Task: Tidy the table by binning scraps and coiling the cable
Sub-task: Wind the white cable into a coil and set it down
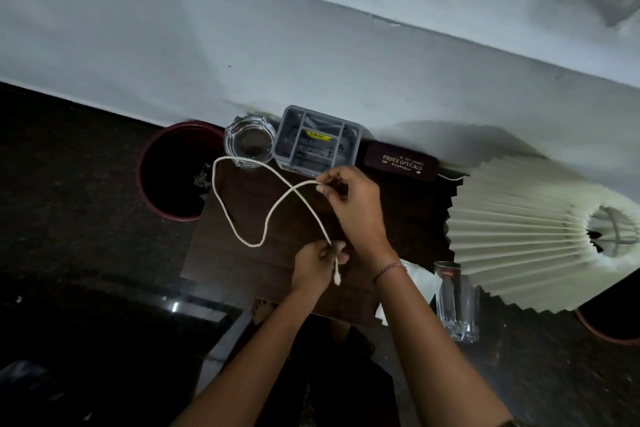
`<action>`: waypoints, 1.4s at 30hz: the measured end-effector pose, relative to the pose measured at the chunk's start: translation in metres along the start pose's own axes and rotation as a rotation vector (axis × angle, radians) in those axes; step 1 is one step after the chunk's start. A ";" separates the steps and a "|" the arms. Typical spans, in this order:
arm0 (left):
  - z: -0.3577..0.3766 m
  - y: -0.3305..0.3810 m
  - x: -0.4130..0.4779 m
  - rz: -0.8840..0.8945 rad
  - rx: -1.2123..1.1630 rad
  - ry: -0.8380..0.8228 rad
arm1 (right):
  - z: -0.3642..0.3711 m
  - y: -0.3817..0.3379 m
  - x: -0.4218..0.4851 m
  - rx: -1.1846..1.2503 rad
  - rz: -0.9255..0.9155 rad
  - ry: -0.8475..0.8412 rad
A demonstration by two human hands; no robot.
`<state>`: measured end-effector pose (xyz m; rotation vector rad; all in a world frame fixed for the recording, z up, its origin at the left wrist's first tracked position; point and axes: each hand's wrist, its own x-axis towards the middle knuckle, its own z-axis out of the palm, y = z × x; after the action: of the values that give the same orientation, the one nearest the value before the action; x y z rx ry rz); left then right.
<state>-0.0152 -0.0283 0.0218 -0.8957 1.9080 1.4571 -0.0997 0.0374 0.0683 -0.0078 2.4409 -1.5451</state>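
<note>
Both hands pinch the white cable [242, 218]: the left grip [317, 265] near one end, the right grip [349, 204] further along. The slack loop over the tabletop [249, 267] could snag the glass ashtray [250, 141], seemingly empty. Left of the ashtray, the red bin [180, 170] holds scraps.

The cable [242, 204] pinched in both hands is plain off-white, its loop pale against the dark brown wood-grain table [242, 270] beneath the grip. Beyond the right hand's [356, 208] pinch sits a grey organiser [317, 142] with a yellow label, and beside that a maroon case [401, 161] with gold lettering. Left of the loop the bin [176, 170] is dark red. Right of the hands, a cream lampshade [519, 225] shows fine pleats. A pink-and-white beaded bracelet [389, 269] circles the right wrist.
</note>
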 end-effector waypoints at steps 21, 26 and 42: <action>-0.067 0.011 -0.106 -0.228 -0.553 -0.220 | 0.007 0.017 -0.047 -0.306 -0.190 -0.305; -0.079 0.042 -0.115 -0.241 -0.783 -0.364 | 0.023 0.017 -0.064 -0.141 -0.110 -0.345; -0.104 0.092 -0.052 0.065 -0.996 -0.211 | 0.052 -0.012 -0.090 0.064 0.161 -0.310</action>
<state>-0.0600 -0.1036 0.1408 -1.0125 0.9923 2.4740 -0.0034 -0.0016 0.0769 -0.0355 2.0987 -1.4318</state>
